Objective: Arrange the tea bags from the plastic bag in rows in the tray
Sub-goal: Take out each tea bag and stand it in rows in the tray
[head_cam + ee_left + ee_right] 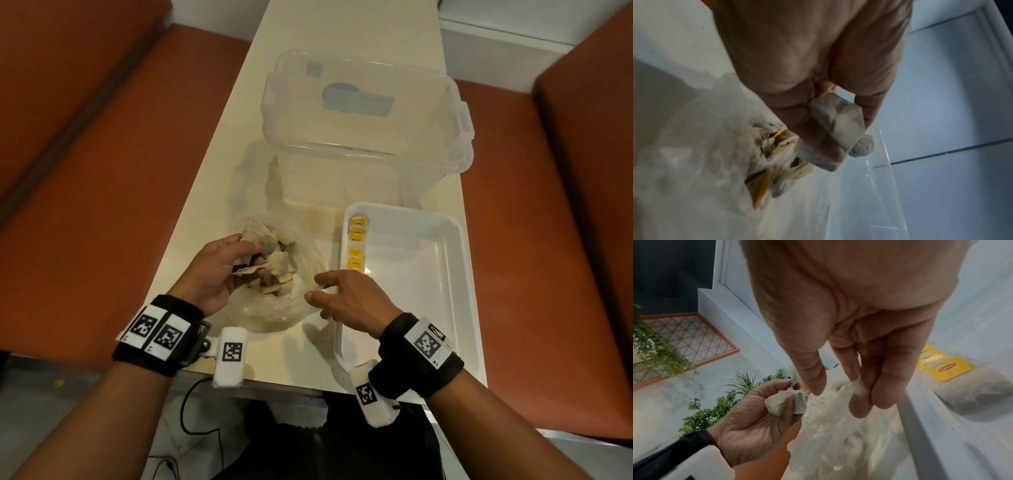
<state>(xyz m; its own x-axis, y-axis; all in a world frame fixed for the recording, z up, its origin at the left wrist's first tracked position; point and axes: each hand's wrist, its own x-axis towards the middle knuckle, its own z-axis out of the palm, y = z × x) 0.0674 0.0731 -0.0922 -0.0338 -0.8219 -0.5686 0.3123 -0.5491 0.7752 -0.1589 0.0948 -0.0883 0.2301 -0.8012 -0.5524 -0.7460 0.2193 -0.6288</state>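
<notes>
The left hand (212,270) holds a few tea bags (262,248) with its fingers curled round them, just above the plastic bag (274,308); more tea bags lie in a heap in the bag (279,282); the right hand (346,294) has loose, spread fingers and holds nothing, and it is over the near left edge of the white tray (455,274); a row of tea bags with yellow tags (356,245) lies along the tray's left side; a clear box (363,126) stands behind on the table (222,154)

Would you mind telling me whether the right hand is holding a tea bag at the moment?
No, the right hand hangs open with nothing in its fingers above the crumpled clear plastic bag.
</notes>
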